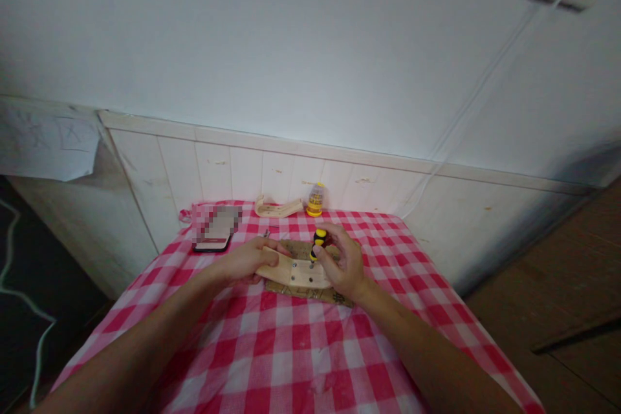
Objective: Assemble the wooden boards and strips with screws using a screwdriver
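Observation:
My left hand is closed on the left end of a pale, bent wooden piece that has several dark screws in it. In my right hand is a short yellow-and-black screwdriver, pinched between thumb and fingers. The screwdriver points down, its lower end at one of the screws near the middle of the wood; whether it sits in the screw head I cannot tell. Under the wood lies a flat piece of brown cardboard. My right fingers hide part of the wood's right end.
A second curved wooden piece and a yellow-based clear container stand at the table's back edge by the wall. A phone lies at the back left. Small metal bits lie behind my left hand. A checked cloth covers the table.

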A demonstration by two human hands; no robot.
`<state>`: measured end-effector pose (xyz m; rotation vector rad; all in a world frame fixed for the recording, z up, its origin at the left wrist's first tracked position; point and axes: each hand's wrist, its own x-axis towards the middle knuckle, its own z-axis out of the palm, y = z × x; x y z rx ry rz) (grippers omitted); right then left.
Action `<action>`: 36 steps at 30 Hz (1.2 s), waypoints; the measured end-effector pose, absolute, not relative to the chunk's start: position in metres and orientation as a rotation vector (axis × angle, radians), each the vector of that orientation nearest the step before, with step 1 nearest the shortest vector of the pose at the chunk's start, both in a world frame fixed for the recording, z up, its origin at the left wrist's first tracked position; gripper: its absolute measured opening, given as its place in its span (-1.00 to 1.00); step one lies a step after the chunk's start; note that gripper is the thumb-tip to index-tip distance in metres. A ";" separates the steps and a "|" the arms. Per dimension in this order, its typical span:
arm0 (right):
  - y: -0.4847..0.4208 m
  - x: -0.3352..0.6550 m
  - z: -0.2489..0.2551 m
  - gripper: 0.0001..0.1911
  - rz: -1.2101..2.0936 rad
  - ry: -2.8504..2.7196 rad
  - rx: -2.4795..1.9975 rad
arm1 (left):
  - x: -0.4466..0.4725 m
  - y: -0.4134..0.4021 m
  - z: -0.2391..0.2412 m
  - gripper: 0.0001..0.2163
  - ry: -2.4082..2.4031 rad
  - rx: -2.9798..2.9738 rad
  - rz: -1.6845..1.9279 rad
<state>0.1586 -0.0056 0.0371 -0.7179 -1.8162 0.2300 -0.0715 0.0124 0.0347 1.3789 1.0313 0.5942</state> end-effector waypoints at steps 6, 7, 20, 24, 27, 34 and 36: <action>-0.004 0.161 0.032 -0.61 0.232 -1.841 -0.727 | -0.073 0.012 0.033 -0.52 1.041 1.381 0.599; -0.005 0.161 0.032 -0.61 0.237 -1.852 -0.729 | -0.073 0.012 0.033 -0.52 1.046 1.383 0.600; -0.008 0.164 0.048 -0.66 0.186 -2.098 -0.650 | -0.072 0.013 0.033 -0.56 1.012 1.367 0.594; -0.007 0.165 0.050 -0.67 0.209 -2.139 -0.678 | -0.073 0.013 0.033 -0.56 1.014 1.372 0.598; -0.006 0.164 0.046 -0.65 0.162 -2.093 -0.707 | -0.072 0.012 0.034 -0.54 1.016 1.377 0.597; -0.006 0.163 0.040 -0.69 0.118 -1.952 -0.754 | -0.071 0.010 0.038 -0.56 1.022 1.373 0.595; -0.006 0.163 0.041 -0.71 0.106 -1.932 -0.761 | -0.071 0.010 0.038 -0.54 1.024 1.371 0.590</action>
